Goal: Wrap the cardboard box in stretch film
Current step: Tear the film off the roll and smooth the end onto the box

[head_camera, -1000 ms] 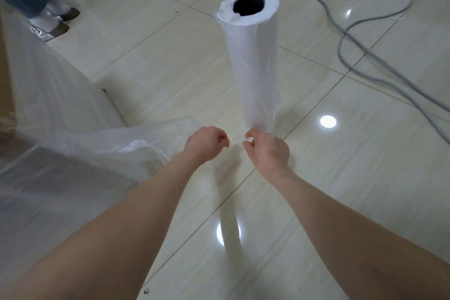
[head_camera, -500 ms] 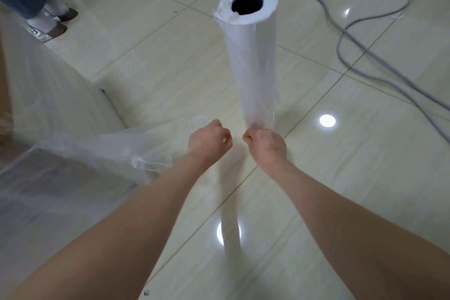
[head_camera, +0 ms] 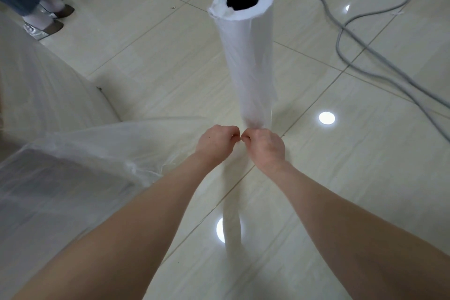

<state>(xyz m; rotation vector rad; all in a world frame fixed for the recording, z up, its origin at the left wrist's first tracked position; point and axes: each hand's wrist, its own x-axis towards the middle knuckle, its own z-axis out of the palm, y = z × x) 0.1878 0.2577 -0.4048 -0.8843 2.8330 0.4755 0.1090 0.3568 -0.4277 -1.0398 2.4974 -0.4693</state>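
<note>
- Your left hand [head_camera: 216,140] and right hand [head_camera: 265,147] meet knuckle to knuckle, fingers curled, pinching the stretch film [head_camera: 109,151] just near of the upright roll [head_camera: 248,56].
- The film trails left to the film-covered cardboard box [head_camera: 48,95].

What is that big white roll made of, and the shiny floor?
The roll looks like thin plastic film wound in many layers: milky white, glossy, with a dark hollow core. The loose film beside it is see-through and wrinkly. The floor looks like glazed ceramic tile: beige, with grout lines and mirror-like lamp reflections.
</note>
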